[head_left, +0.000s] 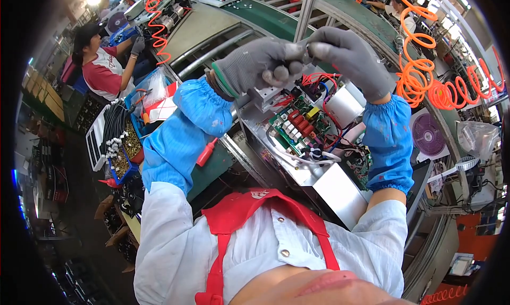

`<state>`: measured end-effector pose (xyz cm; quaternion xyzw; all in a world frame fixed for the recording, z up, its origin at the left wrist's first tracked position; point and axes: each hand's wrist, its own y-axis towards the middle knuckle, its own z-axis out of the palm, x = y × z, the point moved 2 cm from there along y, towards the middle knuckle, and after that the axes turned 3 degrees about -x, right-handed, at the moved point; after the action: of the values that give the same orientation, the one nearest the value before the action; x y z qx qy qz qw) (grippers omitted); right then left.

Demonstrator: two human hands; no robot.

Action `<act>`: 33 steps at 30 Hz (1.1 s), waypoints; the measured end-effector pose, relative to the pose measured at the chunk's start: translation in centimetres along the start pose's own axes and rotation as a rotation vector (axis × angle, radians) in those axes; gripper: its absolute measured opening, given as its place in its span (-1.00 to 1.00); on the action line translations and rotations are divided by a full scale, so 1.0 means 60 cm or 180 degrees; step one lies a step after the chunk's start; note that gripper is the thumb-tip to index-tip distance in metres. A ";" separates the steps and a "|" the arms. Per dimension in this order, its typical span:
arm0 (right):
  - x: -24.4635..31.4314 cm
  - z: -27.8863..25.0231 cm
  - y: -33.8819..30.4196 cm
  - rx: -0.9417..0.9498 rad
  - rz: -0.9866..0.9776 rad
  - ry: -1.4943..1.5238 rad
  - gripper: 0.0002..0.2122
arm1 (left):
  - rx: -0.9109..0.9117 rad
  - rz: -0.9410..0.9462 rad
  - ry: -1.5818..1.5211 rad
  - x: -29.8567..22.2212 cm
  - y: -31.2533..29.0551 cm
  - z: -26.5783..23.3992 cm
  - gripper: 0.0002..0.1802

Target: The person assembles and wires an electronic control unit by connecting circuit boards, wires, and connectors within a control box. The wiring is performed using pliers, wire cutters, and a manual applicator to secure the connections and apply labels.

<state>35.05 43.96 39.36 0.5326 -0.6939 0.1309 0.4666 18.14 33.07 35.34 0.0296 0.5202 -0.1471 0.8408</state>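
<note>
My left hand (257,65) and my right hand (351,58), both in grey gloves, come together at the fingertips. Each one is pinched closed around something small and dark that I cannot make out. Just below them sits an open metal housing (337,196) with electronics inside. Within it are a green circuit board (289,130) with red and white parts, a silver rounded part (344,107), and red and blue wires (333,125). A thick white cable (300,160) curves across the near side. My gloves hide the housing's far edge.
A red tapered object (207,152) lies by my left sleeve. Left of it are a blue bin (123,167) of small brass-coloured parts and black cables (115,123). A co-worker (103,63) sits at far left. Orange coiled hoses (417,66) hang at right, near a purple fan (428,135).
</note>
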 end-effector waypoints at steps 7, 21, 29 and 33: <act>-0.191 -0.022 0.031 -0.0501 0.0922 -0.2136 -0.65 | -0.1621 0.0629 0.0015 -0.020 0.001 -0.101 -0.76; -0.255 0.006 0.072 -0.0561 0.1197 -0.2164 -0.63 | -0.1943 0.0804 0.0276 0.011 0.016 -0.132 -0.82; -0.259 -0.020 0.081 -0.0402 0.1760 -0.2627 -0.45 | -0.1895 0.0773 0.0237 0.012 0.015 -0.132 -0.84; -0.304 -0.027 0.081 -0.0351 0.1765 -0.1684 -0.46 | -0.1818 0.0842 0.0236 0.009 0.023 -0.131 -0.84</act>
<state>31.62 58.26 27.41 0.3143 -0.9139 0.0727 0.2463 11.93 35.87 31.11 -0.1349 0.5624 0.1167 0.8074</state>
